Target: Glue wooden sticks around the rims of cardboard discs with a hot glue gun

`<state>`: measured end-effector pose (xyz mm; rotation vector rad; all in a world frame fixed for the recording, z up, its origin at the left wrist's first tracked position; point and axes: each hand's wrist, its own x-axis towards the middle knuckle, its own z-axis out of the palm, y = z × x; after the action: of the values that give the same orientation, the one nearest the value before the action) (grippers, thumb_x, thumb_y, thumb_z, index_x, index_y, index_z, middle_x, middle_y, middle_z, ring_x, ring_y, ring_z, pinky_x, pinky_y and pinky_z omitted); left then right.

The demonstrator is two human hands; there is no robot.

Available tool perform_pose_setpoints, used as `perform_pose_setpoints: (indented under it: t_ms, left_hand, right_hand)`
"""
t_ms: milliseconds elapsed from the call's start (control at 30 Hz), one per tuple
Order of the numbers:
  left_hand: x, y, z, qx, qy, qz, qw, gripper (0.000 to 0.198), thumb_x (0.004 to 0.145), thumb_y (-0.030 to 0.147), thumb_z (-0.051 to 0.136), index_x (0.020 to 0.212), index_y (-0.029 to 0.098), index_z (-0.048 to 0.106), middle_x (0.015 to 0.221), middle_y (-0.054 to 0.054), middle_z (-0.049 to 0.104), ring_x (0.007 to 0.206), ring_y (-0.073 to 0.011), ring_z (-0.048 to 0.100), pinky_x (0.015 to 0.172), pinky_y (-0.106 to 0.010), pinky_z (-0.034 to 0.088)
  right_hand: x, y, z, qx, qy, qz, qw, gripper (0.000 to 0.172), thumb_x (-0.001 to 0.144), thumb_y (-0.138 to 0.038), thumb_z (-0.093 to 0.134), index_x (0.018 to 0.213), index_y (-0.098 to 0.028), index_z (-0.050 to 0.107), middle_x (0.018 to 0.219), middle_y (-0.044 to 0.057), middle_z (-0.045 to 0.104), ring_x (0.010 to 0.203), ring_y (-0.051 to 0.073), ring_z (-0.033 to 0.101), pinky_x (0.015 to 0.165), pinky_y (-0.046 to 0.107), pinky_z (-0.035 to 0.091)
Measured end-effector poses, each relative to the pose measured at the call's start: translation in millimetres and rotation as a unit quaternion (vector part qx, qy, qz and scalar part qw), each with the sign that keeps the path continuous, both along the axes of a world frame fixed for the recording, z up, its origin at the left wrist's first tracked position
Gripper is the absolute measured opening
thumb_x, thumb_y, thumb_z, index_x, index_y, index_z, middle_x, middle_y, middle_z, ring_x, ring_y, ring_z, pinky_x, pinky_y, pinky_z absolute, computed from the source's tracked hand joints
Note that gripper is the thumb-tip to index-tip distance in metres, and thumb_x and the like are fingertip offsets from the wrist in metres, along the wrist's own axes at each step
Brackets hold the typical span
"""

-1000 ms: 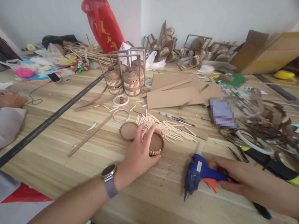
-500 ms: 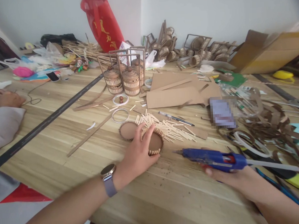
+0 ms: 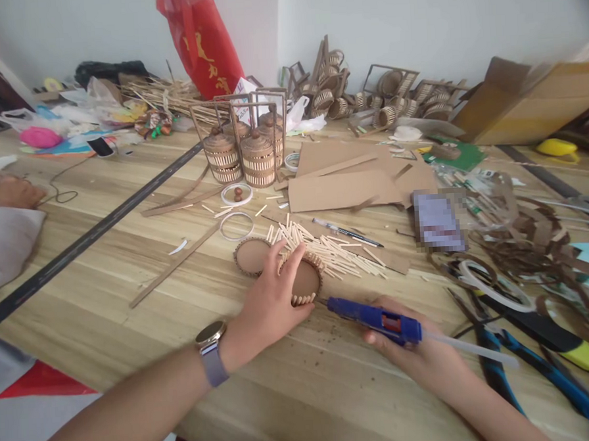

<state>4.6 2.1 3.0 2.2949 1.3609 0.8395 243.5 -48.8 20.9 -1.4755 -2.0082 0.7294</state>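
My left hand (image 3: 272, 300), with a watch on its wrist, lies over a round cardboard piece (image 3: 308, 280) edged with short wooden sticks, fingers curled around its near rim. A second round piece (image 3: 251, 256) lies just left of it. My right hand (image 3: 414, 354) grips a blue glue gun (image 3: 373, 318) held level, a clear glue stick trailing from its back. The nozzle points left and sits right beside the rim of the held piece. A heap of loose wooden sticks (image 3: 335, 251) lies behind the two pieces.
Small woven baskets in a frame (image 3: 244, 147), cardboard sheets (image 3: 351, 175), a pen (image 3: 347, 232), two white rings (image 3: 236, 225) and a long black rail (image 3: 92, 234) lie beyond. Blue-handled pliers (image 3: 524, 373) and cardboard scraps crowd the right. Another person's hand and sleeve (image 3: 2, 216) rest at the left edge.
My right hand lifted the glue gun off the table, turned it level and brought its nozzle left to the rim of the round piece. My left hand stayed in place.
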Motion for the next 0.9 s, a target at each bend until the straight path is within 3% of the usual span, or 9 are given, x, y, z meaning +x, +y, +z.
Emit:
perform_pose_setpoints:
  t_ms: [300,900]
  left_hand:
    - [-0.6,-0.5,0.3,-0.007,-0.004,0.002,1.000,0.104,0.067,0.014,0.079,0.147,0.034,0.016,0.150,-0.014,0.019,0.134,-0.0384,0.038,0.099,-0.052,0.049]
    - [0.1,-0.7,-0.2,0.000,0.002,0.002,1.000,0.103,0.067,0.015,0.079,0.147,0.032,0.017,0.150,-0.013,0.020,0.135,-0.0369,0.038,0.100,-0.050,0.049]
  right_hand:
    - [-0.7,-0.7,-5.2,0.047,-0.019,0.006,0.999,0.032,0.085,-0.051,0.058,0.068,-0.024,0.051,0.062,-0.001,0.053,0.055,0.017,0.054,0.051,0.027,0.045]
    - [-2.5,-0.6,-7.6,0.074,-0.029,0.003,0.997,0.033,0.085,-0.051,0.058,0.068,-0.024,0.052,0.064,0.000,0.057,0.060,0.018,0.057,0.054,0.029,0.047]
